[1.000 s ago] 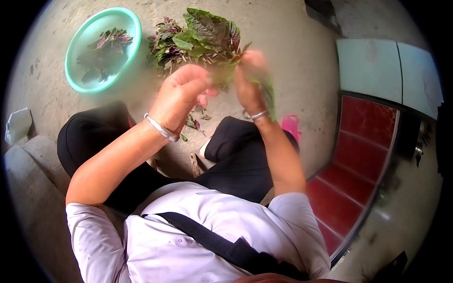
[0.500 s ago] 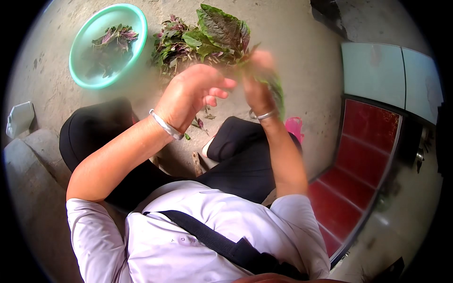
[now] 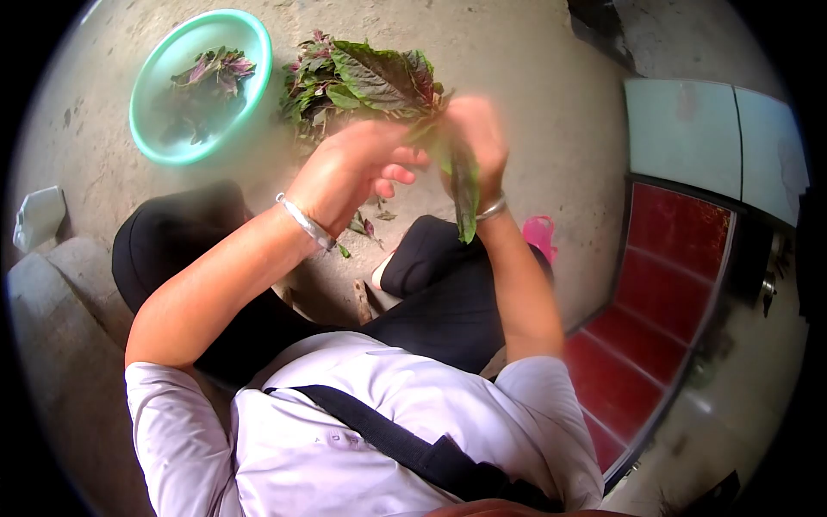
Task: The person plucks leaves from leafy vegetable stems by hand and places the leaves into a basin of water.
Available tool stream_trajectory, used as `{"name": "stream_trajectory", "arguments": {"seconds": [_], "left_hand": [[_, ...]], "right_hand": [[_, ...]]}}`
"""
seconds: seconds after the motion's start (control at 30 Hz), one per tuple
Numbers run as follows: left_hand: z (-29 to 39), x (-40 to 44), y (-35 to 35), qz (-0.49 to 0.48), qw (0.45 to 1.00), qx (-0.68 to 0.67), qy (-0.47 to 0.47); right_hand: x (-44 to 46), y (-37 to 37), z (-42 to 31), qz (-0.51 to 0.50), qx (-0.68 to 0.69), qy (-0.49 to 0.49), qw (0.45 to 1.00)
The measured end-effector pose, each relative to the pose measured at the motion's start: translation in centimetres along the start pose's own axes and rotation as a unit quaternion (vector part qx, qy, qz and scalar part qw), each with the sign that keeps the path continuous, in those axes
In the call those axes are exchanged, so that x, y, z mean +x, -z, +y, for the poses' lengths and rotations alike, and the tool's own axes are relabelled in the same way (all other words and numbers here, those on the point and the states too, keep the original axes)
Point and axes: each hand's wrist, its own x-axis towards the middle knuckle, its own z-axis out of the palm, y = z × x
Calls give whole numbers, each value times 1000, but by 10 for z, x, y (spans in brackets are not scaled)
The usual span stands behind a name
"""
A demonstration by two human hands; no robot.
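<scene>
My two hands meet over the floor at an amaranth sprig with broad green and purple leaves. My left hand is closed, with its other fingers curled and its thumb and index finger at the stem; their tips are blurred. My right hand is closed round the stem, smeared by motion, and a long leaf hangs down beside its palm. Behind my left hand lies a pile of amaranth. To the left, a pale green plastic basin holds several purple-green leaves.
Leaf scraps lie on the concrete floor between my dark-trousered legs. A pink plastic bag is beyond my right forearm. A cabinet with red panels stands at the right, and a whitish container at the far left.
The amaranth sprig has dropped lower and toward me. The hanging leaf has swung from outside my right wrist to between my hands. My left hand has barely moved.
</scene>
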Motion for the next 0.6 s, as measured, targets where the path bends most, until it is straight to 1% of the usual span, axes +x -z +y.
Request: {"name": "stream_trajectory", "arguments": {"seconds": [0.27,0.37,0.47,0.6], "left_hand": [[-1,7,7,-11,996,-35,81],[-4,8,9,-25,995,-44,87],[-4,9,10,-72,991,-55,102],[-8,11,12,-72,992,-50,93]], "right_hand": [[3,0,-9,-8,-30,37,999],[1,-1,-8,-12,-38,53,998],[0,-1,-7,-22,-41,54,997],[0,-1,-7,-15,-38,47,998]]}}
